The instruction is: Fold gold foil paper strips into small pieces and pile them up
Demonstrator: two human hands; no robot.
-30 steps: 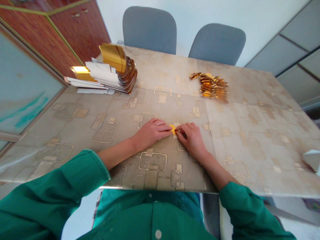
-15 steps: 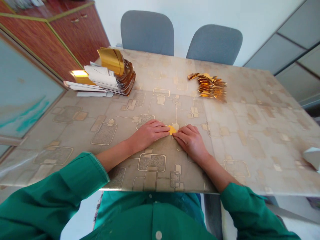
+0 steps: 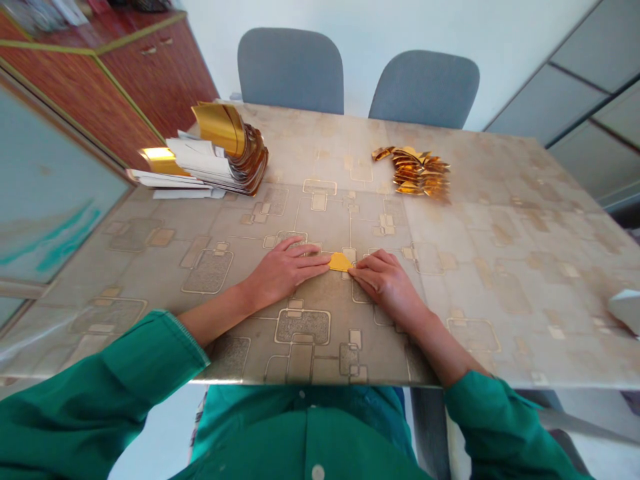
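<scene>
A pale wall stands behind a long table covered with a glossy beige cloth patterned in brown and cream rounded rectangles, with two blue-grey chairs with rounded backs along its far side. A reddish-brown wooden cabinet with yellowish edging fills the far left corner. Near the middle of the table's front part, well in from the edge, a small flat yellow folded paper piece lies between the person's two hands, its long side toward the body. The left hand rests low over the cloth, palm down and open, its fingers stretched and slightly spread, with the foremost fingertips touching the left end of the piece. The right hand is drawn narrow, its thumb and fingertips gathered on the right corner of the piece, holding it there. Both forearms come out of rolled green sleeves. Farther off to the left sits a thick, curved stack of gold and white paper sheets, bent over on itself. Toward the far right, a row of shiny gold folded paper pieces lies bunched together, well apart from the hands.
</scene>
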